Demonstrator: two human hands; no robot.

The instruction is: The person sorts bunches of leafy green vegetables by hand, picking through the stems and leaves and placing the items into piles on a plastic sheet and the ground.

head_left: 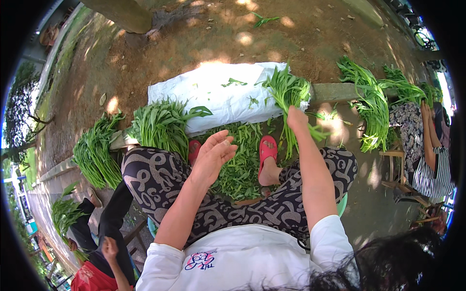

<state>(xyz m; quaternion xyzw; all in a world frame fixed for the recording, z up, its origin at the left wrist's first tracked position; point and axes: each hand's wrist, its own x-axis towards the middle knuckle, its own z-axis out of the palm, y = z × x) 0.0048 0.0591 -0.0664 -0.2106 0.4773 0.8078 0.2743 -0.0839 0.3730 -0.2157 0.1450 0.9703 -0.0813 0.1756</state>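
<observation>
I am sitting low with both knees spread, and my right hand (pixel 297 119) is closing its fingers around a bunch (pixel 287 94) of long-stemmed greens, lifting it upright at about one o'clock from my lap; the grip is full, the stems passing through my fist and hanging below it. My left hand (pixel 213 154) is hovering open at about eleven o'clock, fingers loosely spread and slightly curled, holding nothing and touching nothing that I can make out. Between my feet in red sandals (pixel 267 150) a heap of trimmings (pixel 240 167) is lying, dense and loose, which I am judging to be the discarded leaves and stem ends from work already done. A white sack (pixel 213 94) is lying spread at twelve o'clock with only a few scraps on it. A sorted pile (pixel 160 126) is resting at ten o'clock against the sack's left edge, and a second pile (pixel 97 150) is lying further out at nine o'clock. More greens (pixel 371 106) are stretching along the ground at two o'clock, near another person (pixel 422 150) seated at three o'clock. I am judging the sorting well advanced but unfinished: several bundles stand done, one is in hand, and the two o'clock stock appears untouched.
</observation>
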